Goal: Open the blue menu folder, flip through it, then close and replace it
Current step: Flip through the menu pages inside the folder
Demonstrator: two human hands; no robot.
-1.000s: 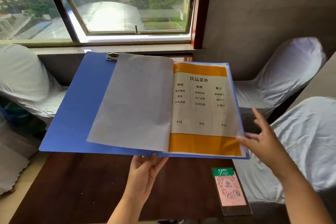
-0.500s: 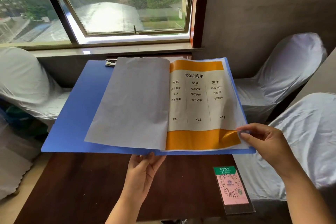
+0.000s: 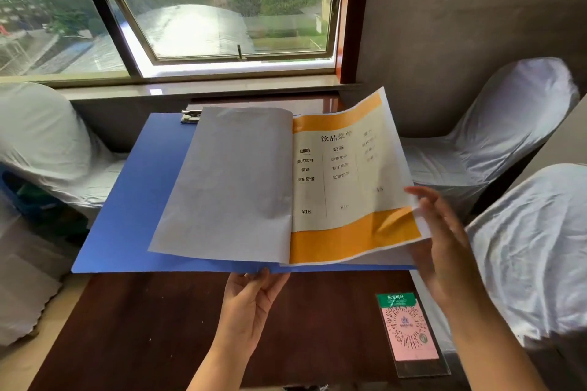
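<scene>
head view: the open blue folder (image 3: 127,200) is held above the tabletop's (image 3: 143,327) far edge. left hand (image 3: 251,298) pinches its near edge at the spine. right hand (image 3: 444,241) fingers clamp the orange page's (image 3: 349,187) lifted outer edge. a card (image 3: 409,330) lies near the tabletop's right edge.

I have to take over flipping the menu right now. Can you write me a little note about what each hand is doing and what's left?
Left hand: holds the open blue folder from below at its near edge, above the table.
Right hand: lifts the orange drinks page by its right edge, partly raised.
Done: folder open, one grey page lying turned to the left.
Left: finish this turn, flip any remaining pages, close the folder, put it back.
</scene>
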